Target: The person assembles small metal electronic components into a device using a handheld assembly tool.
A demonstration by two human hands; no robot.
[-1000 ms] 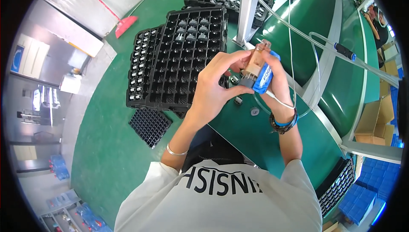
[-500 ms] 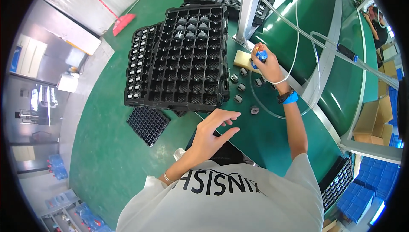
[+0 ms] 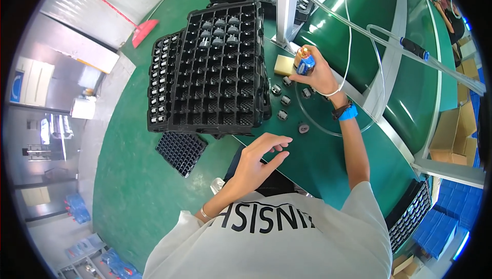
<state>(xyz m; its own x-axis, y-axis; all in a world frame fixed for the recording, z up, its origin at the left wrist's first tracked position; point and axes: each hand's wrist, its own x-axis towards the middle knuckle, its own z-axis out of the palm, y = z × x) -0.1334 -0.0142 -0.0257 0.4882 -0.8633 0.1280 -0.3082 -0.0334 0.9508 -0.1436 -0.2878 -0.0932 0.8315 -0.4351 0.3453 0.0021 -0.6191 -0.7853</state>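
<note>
My right hand (image 3: 322, 76) is wrapped round a small bottle (image 3: 304, 63) with a blue label and an amber top, beside a pale yellow block (image 3: 285, 66) on the green table (image 3: 328, 161). My left hand (image 3: 256, 161) hovers over the table's near edge, thumb and fingers apart, with nothing in it. Between the hands lie several small metal-and-dark cylindrical parts, one of them a grey round piece (image 3: 304, 128) closer to me. To the left stands a black compartment tray (image 3: 207, 122), with a cluster of grey parts (image 3: 219, 32) in its far pockets.
Another black tray (image 3: 155, 92) filled with light parts sits under the large tray's left side. A smaller black tray (image 3: 181, 153) lies lower down, over the green floor. A white post (image 3: 287, 10) rises at the table's far side, and thin white tubing (image 3: 349, 43) loops past my right wrist.
My right hand has shifted slightly left relative to the view, and the bottle is tilted differently, showing more of its label. The whole view has moved a little. My left hand stays much the same.
</note>
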